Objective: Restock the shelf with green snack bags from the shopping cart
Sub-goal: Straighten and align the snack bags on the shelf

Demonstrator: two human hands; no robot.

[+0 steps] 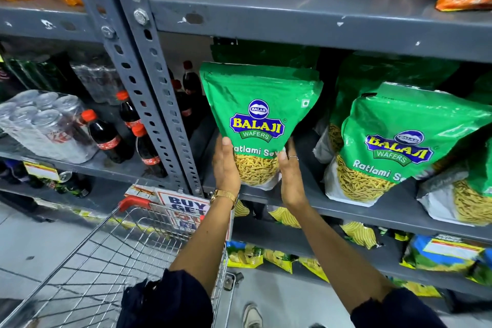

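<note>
1. Both hands clasp one green snack bag [262, 114] by its lower edge — left hand [225, 168] on one side, right hand [290, 176] on the other.
2. The bag stands upright over the grey shelf [332, 202], left of the shelved green bags [399, 141].
3. The shopping cart [106, 261] sits below the bag — wire basket showing.

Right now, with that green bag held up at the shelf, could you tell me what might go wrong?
The green bag is pinched only at its lower corners by the left hand and right hand, so that grip could let its top flop over. Set near the shelf edge, it might tip off the front. Pushed right, it could nudge the leaning bags.
</note>
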